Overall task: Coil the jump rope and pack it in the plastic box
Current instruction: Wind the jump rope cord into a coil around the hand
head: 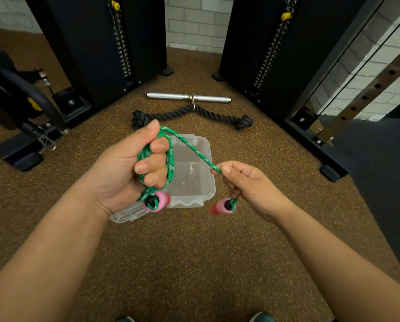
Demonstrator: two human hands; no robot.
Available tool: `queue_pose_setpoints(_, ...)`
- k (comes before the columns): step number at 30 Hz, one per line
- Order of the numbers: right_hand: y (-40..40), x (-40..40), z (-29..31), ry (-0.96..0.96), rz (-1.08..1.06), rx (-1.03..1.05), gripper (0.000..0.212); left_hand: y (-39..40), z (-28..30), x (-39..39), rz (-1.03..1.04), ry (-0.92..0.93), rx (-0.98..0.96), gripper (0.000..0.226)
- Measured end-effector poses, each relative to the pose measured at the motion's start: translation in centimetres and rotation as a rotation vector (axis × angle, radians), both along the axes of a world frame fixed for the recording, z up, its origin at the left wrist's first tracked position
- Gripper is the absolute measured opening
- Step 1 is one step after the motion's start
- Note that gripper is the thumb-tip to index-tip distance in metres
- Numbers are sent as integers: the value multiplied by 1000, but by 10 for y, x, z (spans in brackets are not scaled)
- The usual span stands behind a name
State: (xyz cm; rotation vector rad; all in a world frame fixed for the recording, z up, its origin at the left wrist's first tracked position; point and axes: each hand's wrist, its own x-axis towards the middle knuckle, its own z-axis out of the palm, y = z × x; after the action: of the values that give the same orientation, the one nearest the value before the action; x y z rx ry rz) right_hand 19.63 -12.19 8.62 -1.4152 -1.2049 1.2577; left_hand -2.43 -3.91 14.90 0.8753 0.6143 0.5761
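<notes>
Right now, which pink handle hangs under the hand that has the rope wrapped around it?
The pink handle under the left hand, whose fingers carry the green rope coils. The other handle dangles below the right hand, which only pinches one strand.

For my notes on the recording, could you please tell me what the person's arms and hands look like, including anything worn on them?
Both forearms are bare up to the picture's edge: no sleeves show. The left hand and the right hand carry no gloves, and no rings, watch or wristbands are visible. The nails on the fingers are short and unpainted. No markings show.
</notes>
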Motion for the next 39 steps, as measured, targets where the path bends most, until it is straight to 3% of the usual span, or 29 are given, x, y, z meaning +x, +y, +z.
queue_pose_setpoints(12, 2, -7, -12, -366, -47, 48, 22, 6, -7, -1, 280, -76, -113, 40)
queue_pose_setpoints(18, -5, -23, -11, -748, 130, 94, 32, 10, -12, -1, 445, -126, -281, 35)
queue_pose_setpoints(23, -14, -50, 5, -933, 300, 354, 38, 12, -14, -2, 540, -75, -285, 31)
queue_pose_setpoints(28, -16, -55, 13, -1030, 355, 533, 31, 5, -17, 8, 431, 30, -164, 42)
queue_pose_setpoints(36, -18, -51, 20, -993, 320, 610, 28, -3, -23, 19, 243, 267, 44, 67)
queue_pose_setpoints(39, -15, -44, 27, -935, 268, 656, 20, -11, -21, 21, 82, 378, 169, 81)
